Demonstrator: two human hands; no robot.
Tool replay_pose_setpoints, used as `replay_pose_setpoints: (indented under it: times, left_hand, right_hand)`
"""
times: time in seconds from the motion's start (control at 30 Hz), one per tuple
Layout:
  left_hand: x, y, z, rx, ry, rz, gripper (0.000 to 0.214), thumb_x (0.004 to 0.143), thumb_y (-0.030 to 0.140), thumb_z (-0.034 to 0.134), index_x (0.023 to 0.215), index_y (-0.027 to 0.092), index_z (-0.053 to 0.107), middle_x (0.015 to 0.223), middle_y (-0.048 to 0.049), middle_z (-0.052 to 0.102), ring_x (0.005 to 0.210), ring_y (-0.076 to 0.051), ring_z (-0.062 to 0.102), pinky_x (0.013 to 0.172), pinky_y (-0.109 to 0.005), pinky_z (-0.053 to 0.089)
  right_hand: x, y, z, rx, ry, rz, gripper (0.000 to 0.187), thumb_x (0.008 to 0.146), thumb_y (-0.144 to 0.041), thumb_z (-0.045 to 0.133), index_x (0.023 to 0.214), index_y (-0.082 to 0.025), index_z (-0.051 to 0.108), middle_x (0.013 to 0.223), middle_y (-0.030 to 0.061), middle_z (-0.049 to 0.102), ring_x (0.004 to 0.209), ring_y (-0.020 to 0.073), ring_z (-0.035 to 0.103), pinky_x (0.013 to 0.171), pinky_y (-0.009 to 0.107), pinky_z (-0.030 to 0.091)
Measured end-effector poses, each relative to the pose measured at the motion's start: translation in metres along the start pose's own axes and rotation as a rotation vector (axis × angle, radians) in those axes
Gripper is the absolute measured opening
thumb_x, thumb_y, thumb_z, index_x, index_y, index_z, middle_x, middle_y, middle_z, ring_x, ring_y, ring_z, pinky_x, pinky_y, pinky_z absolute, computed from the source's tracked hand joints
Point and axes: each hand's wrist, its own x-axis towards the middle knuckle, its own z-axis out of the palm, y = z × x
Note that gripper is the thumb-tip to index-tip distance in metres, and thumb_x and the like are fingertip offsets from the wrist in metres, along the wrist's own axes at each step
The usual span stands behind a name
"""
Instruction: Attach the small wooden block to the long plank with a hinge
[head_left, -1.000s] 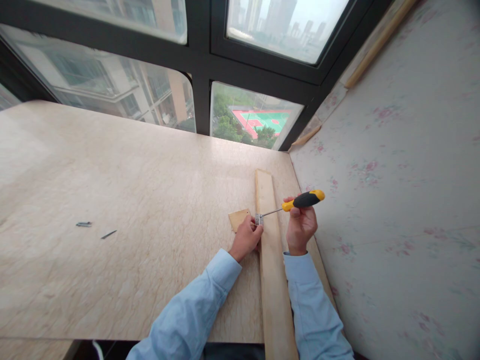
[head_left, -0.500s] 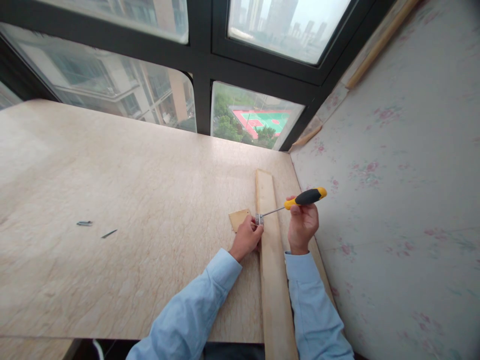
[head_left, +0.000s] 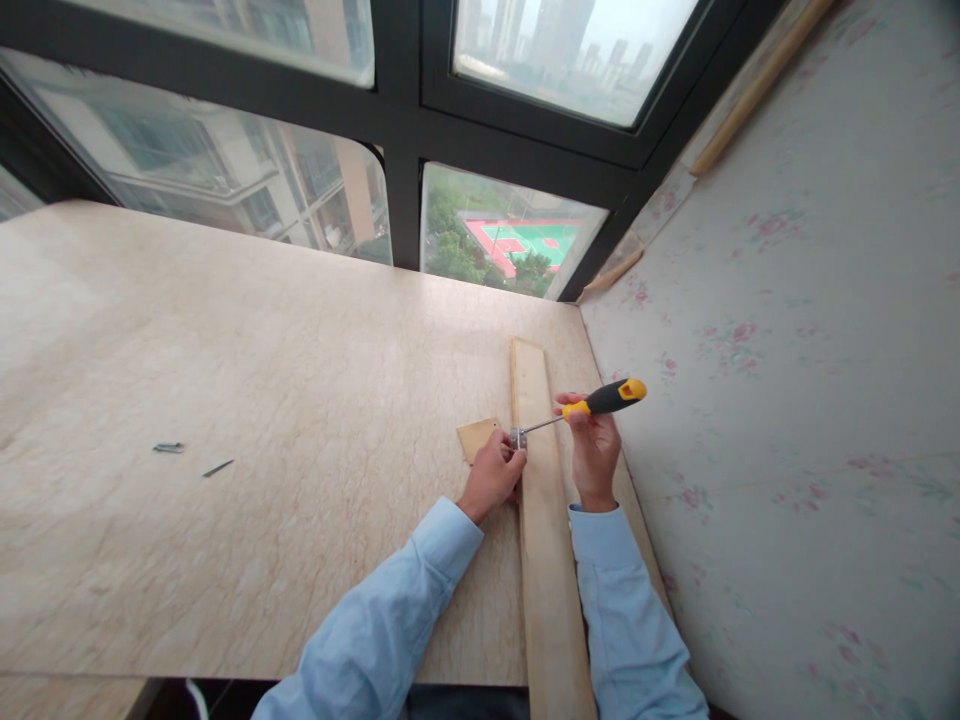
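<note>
My right hand (head_left: pixel 596 450) is closed around the yellow and black handle of a screwdriver (head_left: pixel 606 398). The shaft slants left across a long wooden board (head_left: pixel 544 540), and its tip meets a small metal bracket (head_left: pixel 518 438) at the board's left edge. Fingers of my left hand (head_left: pixel 493 475) pinch that bracket against the board. Just beyond them lies a small wooden piece (head_left: pixel 477 436), partly covered by the fingers. Any screw under the tip is too small to make out.
Two groups of small metal pieces, one (head_left: pixel 168 447) farther left and a thin one (head_left: pixel 218 468), lie on the marble-patterned sill (head_left: pixel 300 380). A papered wall (head_left: pixel 787 420) rises close on the right. Dark-framed windows (head_left: pixel 409 130) stand behind the sill.
My right hand has turned and shifted slightly left, with the screwdriver handle moving along. My left hand stays on the bracket.
</note>
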Motion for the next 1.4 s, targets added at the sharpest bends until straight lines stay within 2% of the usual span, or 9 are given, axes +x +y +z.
replay_pose_setpoints:
  times: [0.23, 0.4, 0.53, 0.63, 0.83, 1.03, 1.17, 1.27, 1.4]
  left_hand:
    - [0.0, 0.003, -0.001, 0.001, 0.013, 0.001, 0.012, 0.084, 0.029, 0.054, 0.089, 0.019, 0.048, 0.07, 0.0002, 0.062, 0.056, -0.014, 0.058, 0.041, -0.019, 0.038]
    - [0.0, 0.0, 0.0, 0.009, 0.016, 0.016, 0.013, 0.084, 0.03, 0.054, 0.087, 0.02, 0.046, 0.067, 0.001, 0.06, 0.056, -0.014, 0.059, 0.04, -0.019, 0.039]
    - [-0.001, 0.001, 0.0, -0.029, -0.002, -0.007, 0.015, 0.084, 0.031, 0.053, 0.089, 0.02, 0.045, 0.069, 0.0008, 0.061, 0.055, -0.015, 0.059, 0.036, -0.018, 0.039]
    - [-0.002, 0.002, 0.0, -0.04, 0.001, -0.011, 0.015, 0.084, 0.031, 0.054, 0.089, 0.019, 0.045, 0.069, 0.0009, 0.061, 0.054, -0.014, 0.059, 0.036, -0.017, 0.04]
    - [-0.002, 0.002, 0.0, -0.067, -0.008, -0.016, 0.016, 0.084, 0.032, 0.054, 0.089, 0.019, 0.046, 0.069, 0.0008, 0.061, 0.054, -0.013, 0.058, 0.036, -0.016, 0.039]
    - [-0.002, 0.001, 0.001, -0.08, 0.001, -0.027, 0.019, 0.082, 0.034, 0.057, 0.088, 0.019, 0.046, 0.07, -0.0001, 0.063, 0.057, -0.013, 0.059, 0.038, -0.016, 0.04]
    - [-0.003, 0.004, 0.001, -0.105, -0.007, -0.036, 0.018, 0.082, 0.034, 0.056, 0.087, 0.019, 0.046, 0.069, -0.0002, 0.063, 0.056, -0.015, 0.06, 0.038, -0.018, 0.041]
    - [-0.004, 0.005, 0.001, -0.111, -0.002, -0.025, 0.017, 0.082, 0.033, 0.055, 0.086, 0.019, 0.046, 0.068, -0.0001, 0.063, 0.055, -0.015, 0.06, 0.037, -0.018, 0.041]
    - [-0.003, 0.005, 0.001, -0.109, 0.021, -0.017, 0.016, 0.083, 0.032, 0.056, 0.084, 0.019, 0.047, 0.066, 0.001, 0.062, 0.052, -0.013, 0.059, 0.037, -0.018, 0.04]
  right_hand:
    - [0.0, -0.007, -0.007, 0.136, -0.199, 0.146, 0.044, 0.085, -0.036, 0.067, 0.125, -0.022, 0.056, 0.128, 0.0116, 0.062, 0.115, 0.0245, 0.061, 0.097, 0.047, 0.05]
    - [0.001, -0.003, -0.008, 0.033, -0.033, 0.105, 0.034, 0.07, -0.028, 0.081, 0.098, -0.018, 0.064, 0.096, 0.0062, 0.072, 0.081, 0.0184, 0.069, 0.08, 0.038, 0.056]
    - [0.001, 0.001, -0.005, 0.034, 0.023, 0.085, 0.042, 0.059, -0.026, 0.088, 0.091, -0.018, 0.063, 0.087, 0.0032, 0.07, 0.076, 0.0167, 0.067, 0.075, 0.034, 0.056]
    - [-0.001, 0.0, -0.004, 0.021, -0.016, 0.083, 0.04, 0.067, -0.029, 0.083, 0.099, -0.018, 0.062, 0.09, 0.004, 0.07, 0.08, 0.0172, 0.067, 0.076, 0.034, 0.056]
    - [0.0, -0.01, -0.01, 0.064, -0.246, 0.13, 0.046, 0.086, -0.037, 0.065, 0.128, -0.022, 0.053, 0.126, 0.0126, 0.062, 0.109, 0.0234, 0.063, 0.073, 0.033, 0.057]
    - [0.002, -0.004, -0.008, -0.032, 0.004, 0.127, 0.041, 0.064, -0.034, 0.084, 0.094, -0.017, 0.062, 0.092, 0.0059, 0.071, 0.077, 0.0189, 0.068, 0.074, 0.036, 0.056]
    - [0.004, 0.002, -0.001, -0.088, 0.107, 0.083, 0.047, 0.058, -0.035, 0.087, 0.089, -0.018, 0.056, 0.081, 0.0011, 0.067, 0.073, 0.0161, 0.065, 0.072, 0.032, 0.054]
    - [0.006, -0.003, 0.006, -0.032, -0.036, 0.047, 0.041, 0.073, -0.039, 0.078, 0.102, -0.021, 0.054, 0.095, 0.0042, 0.066, 0.089, 0.0179, 0.066, 0.085, 0.036, 0.053]
    - [0.008, -0.017, 0.008, 0.14, -0.25, 0.116, 0.052, 0.083, -0.039, 0.068, 0.128, -0.025, 0.047, 0.131, 0.0113, 0.058, 0.121, 0.0235, 0.057, 0.104, 0.048, 0.043]
